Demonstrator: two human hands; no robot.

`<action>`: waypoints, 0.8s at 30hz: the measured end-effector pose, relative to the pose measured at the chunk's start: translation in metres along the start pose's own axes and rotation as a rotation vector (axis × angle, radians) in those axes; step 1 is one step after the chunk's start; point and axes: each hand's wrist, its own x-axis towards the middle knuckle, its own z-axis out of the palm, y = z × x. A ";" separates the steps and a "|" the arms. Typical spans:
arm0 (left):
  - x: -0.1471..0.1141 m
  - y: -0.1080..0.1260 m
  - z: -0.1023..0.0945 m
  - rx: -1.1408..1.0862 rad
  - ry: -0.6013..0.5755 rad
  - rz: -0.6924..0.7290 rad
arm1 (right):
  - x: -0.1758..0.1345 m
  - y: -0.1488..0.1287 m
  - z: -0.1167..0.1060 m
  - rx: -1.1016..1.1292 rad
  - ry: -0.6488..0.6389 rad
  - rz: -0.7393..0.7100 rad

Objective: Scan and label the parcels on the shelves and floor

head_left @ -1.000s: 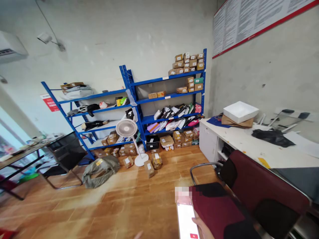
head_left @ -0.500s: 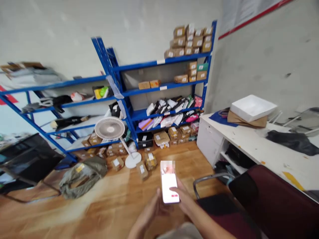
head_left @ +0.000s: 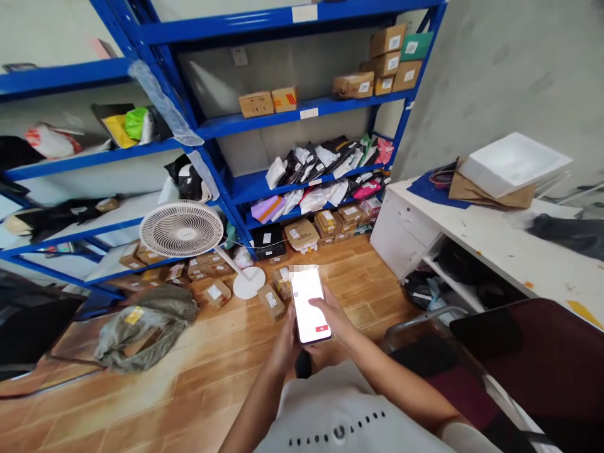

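Observation:
A smartphone (head_left: 309, 311) with a bright white screen and a small red button near its lower edge is held upright in front of me. My left hand (head_left: 285, 336) grips it along the left side and lower edge, fingers partly hidden behind it. Around the right side wraps my right hand (head_left: 334, 314), its thumb lying over the middle of the screen. The top of the screen is blurred out.
Blue shelving (head_left: 221, 129) with parcels lines the wall. A white fan (head_left: 184, 229) stands before it, near floor boxes (head_left: 270, 302) and a grey sack (head_left: 146, 327). To my right are a white desk (head_left: 438, 220) and a dark red chair (head_left: 528, 358).
My view has tilted down and come closer to the shelves. Both hands now hold the phone, the left against its side where it was slightly apart before.

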 end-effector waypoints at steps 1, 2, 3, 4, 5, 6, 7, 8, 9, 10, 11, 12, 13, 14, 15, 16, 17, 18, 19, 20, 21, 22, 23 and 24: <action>0.008 0.009 -0.012 0.002 -0.020 0.002 | 0.012 0.001 0.010 -0.025 0.016 -0.028; 0.015 0.018 -0.023 0.005 -0.033 0.006 | 0.023 0.003 0.019 -0.054 0.031 -0.060; 0.021 0.027 -0.033 0.012 -0.040 0.012 | 0.033 0.005 0.027 -0.085 0.047 -0.089; 0.028 0.035 -0.042 0.021 -0.044 0.017 | 0.043 0.008 0.034 -0.114 0.063 -0.111; 0.033 0.042 -0.049 0.028 -0.047 0.019 | 0.051 0.010 0.041 -0.133 0.076 -0.126; 0.038 0.049 -0.056 0.028 -0.049 0.020 | 0.059 0.012 0.046 -0.138 0.078 -0.130; 0.043 0.056 -0.061 0.023 -0.051 0.015 | 0.065 0.014 0.051 -0.128 0.076 -0.128; 0.046 0.062 -0.066 0.012 -0.053 0.004 | 0.070 0.015 0.054 -0.110 0.065 -0.121; 0.050 0.068 -0.070 -0.002 -0.055 -0.012 | 0.073 0.016 0.056 -0.093 0.048 -0.111; 0.053 0.073 -0.075 -0.017 -0.056 -0.026 | 0.076 0.017 0.058 -0.084 0.024 -0.103; 0.056 0.078 -0.079 -0.032 -0.054 -0.031 | 0.078 0.017 0.058 -0.084 -0.002 -0.099; 0.058 0.082 -0.083 -0.045 -0.054 -0.032 | 0.079 0.018 0.059 -0.091 -0.029 -0.098; 0.061 0.085 -0.087 -0.053 -0.058 -0.031 | 0.079 0.019 0.059 -0.098 -0.053 -0.100; 0.063 0.088 -0.091 -0.058 -0.060 -0.030 | 0.080 0.021 0.060 -0.104 -0.073 -0.100; 0.065 0.091 -0.095 -0.059 -0.062 -0.033 | 0.080 0.022 0.060 -0.107 -0.082 -0.100; 0.066 0.093 -0.099 -0.060 -0.062 -0.035 | 0.081 0.024 0.062 -0.109 -0.083 -0.101; 0.068 0.094 -0.102 -0.058 -0.062 -0.037 | 0.082 0.026 0.063 -0.114 -0.080 -0.103; 0.069 0.096 -0.106 -0.054 -0.061 -0.037 | 0.084 0.028 0.064 -0.123 -0.078 -0.109; 0.070 0.097 -0.108 -0.048 -0.058 -0.040 | 0.085 0.030 0.066 -0.132 -0.076 -0.120; 0.070 0.098 -0.110 -0.041 -0.055 -0.046 | 0.087 0.031 0.068 -0.140 -0.074 -0.132; 0.071 0.099 -0.112 -0.034 -0.053 -0.053 | 0.088 0.031 0.070 -0.147 -0.075 -0.144; 0.071 0.101 -0.113 -0.031 -0.050 -0.059 | 0.089 0.032 0.071 -0.154 -0.076 -0.154; 0.071 0.102 -0.113 -0.031 -0.050 -0.068 | 0.090 0.032 0.072 -0.158 -0.074 -0.163; 0.071 0.104 -0.114 -0.032 -0.055 -0.073 | 0.090 0.032 0.073 -0.159 -0.073 -0.170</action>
